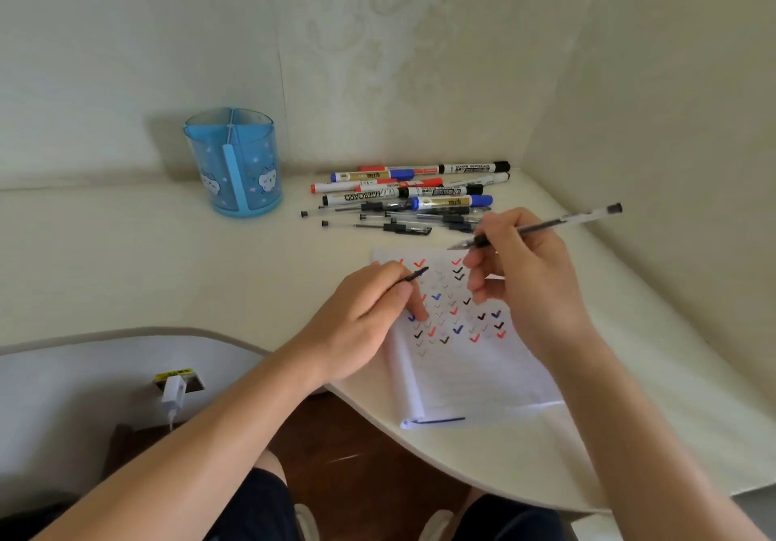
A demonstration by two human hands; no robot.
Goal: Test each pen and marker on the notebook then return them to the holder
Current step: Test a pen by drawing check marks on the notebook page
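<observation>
I see my right hand (529, 272) with its fingers (476, 284) loosely curled, the thumb and forefinger pinching a clear-barrelled pen (546, 225) near its writing end. The bare tip points left, just above the far edge of the notebook (462, 372), and the black-plugged rear end sticks out to the right past the knuckles. My left hand (361, 318) pinches a small black piece that looks like the pen's cap (413, 277), while its lower fingers lie on the page. The notebook lies open on the tabletop (168, 255) directly beneath both sets of fingers, its upper part covered in red, blue and black ticks. Just beyond the right fingers lies a loose heap of markers (411, 188) and thin pens (399, 217). The blue holder (233, 162) stands upright, well beyond and to the left of the left fingers.
</observation>
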